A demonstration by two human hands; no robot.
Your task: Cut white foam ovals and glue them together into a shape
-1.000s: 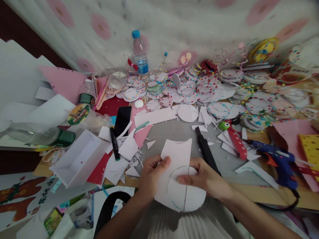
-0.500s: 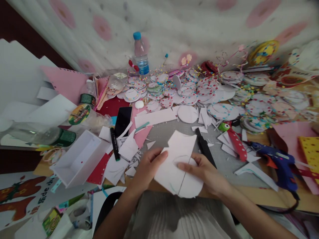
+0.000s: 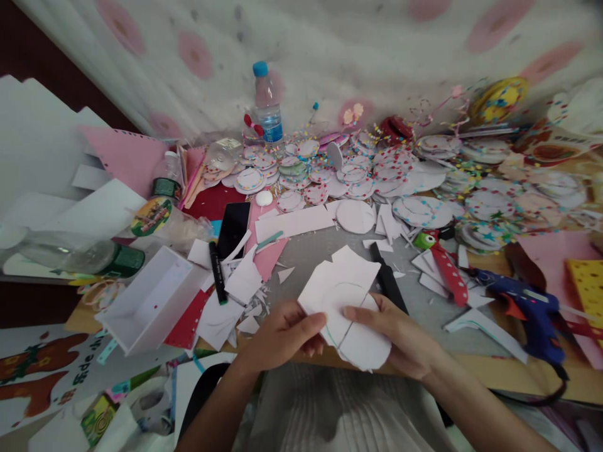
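Observation:
Between my hands, above the table's front edge, is a white piece of foam board or card (image 3: 342,282) with a curved line drawn on it and a jagged outline. A rounded white piece (image 3: 365,342) lies against it, a dark seam showing between the two. My left hand (image 3: 287,329) pinches the left edge, thumb on top. My right hand (image 3: 393,326) grips the right side, its thumb pressed over the seam and its fingers underneath, hidden. Just beyond the right hand lies a black tool handle (image 3: 389,279), perhaps a cutter.
A blue glue gun (image 3: 527,301) and a red dotted tool (image 3: 447,270) lie to the right. Piles of decorated white discs (image 3: 358,176) line the back. On the left are a phone (image 3: 234,227), a black marker (image 3: 217,273), a white box (image 3: 153,301) and paper scraps (image 3: 242,279).
The white board has turned clockwise in my hands and shifted slightly right. My left hand has slid lower along its edge. The things on the table have stayed put.

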